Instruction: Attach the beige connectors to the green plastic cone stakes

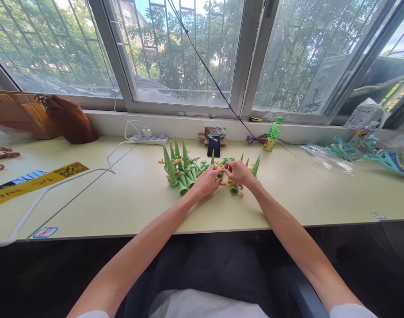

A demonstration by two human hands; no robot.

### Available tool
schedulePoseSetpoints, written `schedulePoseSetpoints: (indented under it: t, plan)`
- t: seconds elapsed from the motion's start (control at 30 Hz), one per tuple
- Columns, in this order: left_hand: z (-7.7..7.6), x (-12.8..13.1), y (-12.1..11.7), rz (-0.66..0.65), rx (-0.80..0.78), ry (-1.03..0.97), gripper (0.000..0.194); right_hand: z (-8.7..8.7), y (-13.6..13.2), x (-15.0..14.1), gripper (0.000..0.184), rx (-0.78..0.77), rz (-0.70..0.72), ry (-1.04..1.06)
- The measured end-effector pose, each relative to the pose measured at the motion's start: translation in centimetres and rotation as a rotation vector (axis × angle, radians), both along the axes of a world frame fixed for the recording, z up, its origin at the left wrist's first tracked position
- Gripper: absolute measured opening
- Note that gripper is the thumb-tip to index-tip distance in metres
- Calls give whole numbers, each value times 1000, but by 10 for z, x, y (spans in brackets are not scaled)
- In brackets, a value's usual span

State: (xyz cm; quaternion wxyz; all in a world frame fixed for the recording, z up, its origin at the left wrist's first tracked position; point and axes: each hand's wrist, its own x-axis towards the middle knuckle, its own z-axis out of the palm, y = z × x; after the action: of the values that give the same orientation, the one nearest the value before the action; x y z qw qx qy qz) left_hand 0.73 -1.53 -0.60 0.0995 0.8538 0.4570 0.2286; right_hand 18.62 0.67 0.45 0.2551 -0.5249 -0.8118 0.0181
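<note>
Bare arms [293, 234], hands [238, 171] amid green cones [169, 164]; phone [214, 147], bottle [272, 136] behind

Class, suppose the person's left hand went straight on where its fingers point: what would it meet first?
Probably the right hand, just ahead of the left hand in this view; depth is unclear, so whether they touch is hard to tell.

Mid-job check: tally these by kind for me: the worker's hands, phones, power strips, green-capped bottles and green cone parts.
Left hand and right hand: 2
Phone: 1
Power strip: 1
Green-capped bottle: 1
Total: 5, without the green cone parts, which overlap too much to count.
</note>
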Motion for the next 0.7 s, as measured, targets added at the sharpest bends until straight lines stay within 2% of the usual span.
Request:
schedulePoseSetpoints:
  t: [0.3, 0.7]
  plan:
    - [-1, -1, 1, 13, -27, 30, 37, 1, -4, 0, 10, -96, 62, -57]
    - [-3, -2, 3, 45, -30, 45, 38, 2, -5, 1, 23, -124, 159, -48]
